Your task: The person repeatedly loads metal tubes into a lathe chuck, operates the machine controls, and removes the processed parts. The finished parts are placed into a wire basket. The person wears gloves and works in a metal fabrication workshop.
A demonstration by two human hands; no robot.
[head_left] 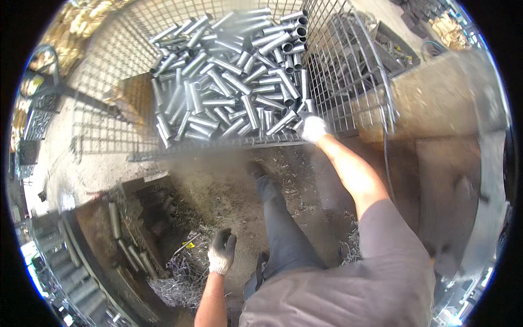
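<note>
My right hand (314,129), in a white glove washed out by glare, is at the near right corner of a wire mesh cage (348,60). It looks closed round the lower part of a short metal tube (309,106), whose end sticks up past the glove; the fingers themselves are not clear. A big heap of similar shiny tubes (223,87), some with flared ends, lies in the cage, pointing every way. My left hand (222,252), in a white glove with a dark coating, hangs low over the floor. Its fingers are loosely bent, the thumb apart, and nothing shows in it.
A rusty metal bench (447,98) stands to the right of the cage. At lower left is a worn box-like frame (139,218) with several tubes beside it and a pile of metal shavings (182,286). My leg (283,229) reaches forward over the dirty floor.
</note>
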